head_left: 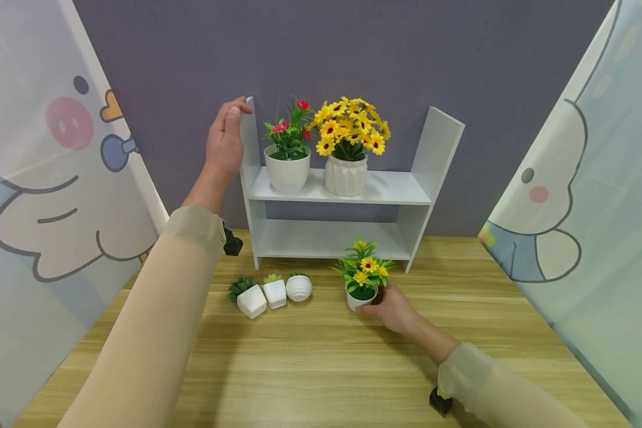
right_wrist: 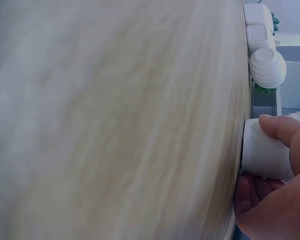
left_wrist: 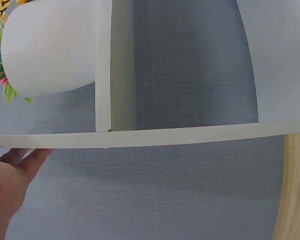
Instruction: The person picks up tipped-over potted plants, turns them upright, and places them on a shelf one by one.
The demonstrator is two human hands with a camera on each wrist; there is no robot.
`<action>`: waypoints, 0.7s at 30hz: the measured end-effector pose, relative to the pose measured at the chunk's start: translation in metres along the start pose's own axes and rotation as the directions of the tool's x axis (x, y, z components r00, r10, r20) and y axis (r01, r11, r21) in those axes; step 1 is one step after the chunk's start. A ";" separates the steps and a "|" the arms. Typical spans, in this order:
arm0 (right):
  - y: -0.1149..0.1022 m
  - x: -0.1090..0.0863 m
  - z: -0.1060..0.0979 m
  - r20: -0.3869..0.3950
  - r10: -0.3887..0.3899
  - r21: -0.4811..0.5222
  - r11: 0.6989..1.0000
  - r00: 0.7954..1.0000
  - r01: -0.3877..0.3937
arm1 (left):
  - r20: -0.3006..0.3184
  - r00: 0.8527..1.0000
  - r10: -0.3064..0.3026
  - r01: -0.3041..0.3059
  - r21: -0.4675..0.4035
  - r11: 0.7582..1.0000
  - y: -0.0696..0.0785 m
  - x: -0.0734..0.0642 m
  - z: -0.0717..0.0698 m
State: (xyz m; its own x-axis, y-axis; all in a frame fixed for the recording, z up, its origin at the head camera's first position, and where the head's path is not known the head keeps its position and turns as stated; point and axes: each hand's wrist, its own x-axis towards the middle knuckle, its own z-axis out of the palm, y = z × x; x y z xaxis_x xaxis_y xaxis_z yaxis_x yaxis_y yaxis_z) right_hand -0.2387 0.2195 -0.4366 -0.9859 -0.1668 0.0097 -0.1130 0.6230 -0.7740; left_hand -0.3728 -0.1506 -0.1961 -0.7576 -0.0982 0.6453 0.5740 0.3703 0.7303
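My left hand (head_left: 226, 139) grips the upper left side panel of a white two-tier shelf (head_left: 342, 238), its fingertips at the panel's top edge. In the left wrist view, fingers (left_wrist: 34, 161) meet the panel's outer face. My right hand (head_left: 393, 308) holds a small white pot (right_wrist: 265, 150) of artificial yellow flowers (head_left: 366, 267) by its side, thumb in front. The pot stands upright, low at the wooden table in front of the shelf. In the right wrist view the thumb lies along the pot's wall and the other fingers curl at its base.
A white pot (head_left: 288, 172) with red flowers and a ribbed pot (head_left: 346, 177) with yellow sunflowers stand on the upper board. Three small white succulent pots (head_left: 275, 294) lie tipped over on the table (head_left: 299, 368), left of my right hand. Cartoon-printed curtains (head_left: 594, 238) flank the table.
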 end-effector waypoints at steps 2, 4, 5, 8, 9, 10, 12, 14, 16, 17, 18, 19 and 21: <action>0.000 0.002 0.001 -0.002 -0.005 0.000 1.000 1.000 0.005 | -0.001 1.000 0.001 -0.001 0.000 1.000 0.000 0.000 0.000; 0.000 0.003 0.003 -0.014 0.001 0.002 1.000 1.000 -0.001 | 0.000 1.000 0.006 -0.006 0.001 1.000 0.000 0.001 0.000; 0.000 0.003 0.003 -0.018 0.000 0.000 1.000 1.000 0.000 | 0.000 1.000 0.008 -0.008 0.002 1.000 0.000 0.001 0.000; -0.001 0.005 0.004 -0.028 0.000 0.008 1.000 1.000 0.000 | 0.000 1.000 0.011 -0.011 0.005 1.000 0.000 0.001 0.000; -0.001 0.005 0.005 -0.030 0.000 0.010 1.000 1.000 0.001 | 0.000 1.000 0.010 -0.010 0.005 1.000 0.000 0.001 0.000; -0.002 0.005 0.005 -0.030 0.003 0.013 1.000 1.000 -0.002 | 0.000 1.000 0.009 -0.009 0.006 1.000 0.000 0.001 0.000; -0.002 0.005 0.004 -0.025 0.005 0.023 1.000 1.000 -0.004 | 0.001 1.000 0.008 -0.008 0.008 1.000 0.000 0.001 0.000; -0.002 0.005 0.004 -0.013 0.010 0.043 0.999 1.000 -0.009 | 0.002 1.000 0.006 -0.006 0.010 1.000 0.000 0.001 -0.001; -0.001 0.005 0.003 0.007 0.012 0.067 0.998 1.000 -0.013 | 0.004 1.000 0.008 -0.008 0.008 1.000 0.000 0.000 -0.001; -0.001 0.004 0.002 0.016 0.013 0.080 0.997 1.000 -0.014 | 0.004 1.000 0.009 -0.009 0.008 1.000 0.000 0.000 -0.001; -0.001 0.004 0.002 0.022 0.023 0.092 0.995 1.000 -0.024 | 0.005 1.000 0.009 -0.009 0.010 1.000 0.000 0.000 -0.001; 0.000 0.003 0.001 0.026 0.028 0.101 0.994 0.999 -0.030 | 0.006 1.000 0.008 -0.008 0.011 1.000 0.000 0.000 -0.001; 0.001 0.002 0.001 0.031 0.038 0.112 0.993 0.999 -0.041 | 0.005 1.000 0.009 -0.009 0.009 1.000 0.000 -0.001 -0.001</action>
State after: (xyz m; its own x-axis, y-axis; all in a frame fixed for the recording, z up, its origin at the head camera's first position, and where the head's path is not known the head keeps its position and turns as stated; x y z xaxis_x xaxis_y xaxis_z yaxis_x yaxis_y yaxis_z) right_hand -0.2405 0.2194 -0.4381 -0.9853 -0.1661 -0.0393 -0.0576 0.5402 -0.8396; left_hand -0.3718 -0.1511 -0.1960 -0.7541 -0.0898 0.6506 0.5779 0.3799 0.7223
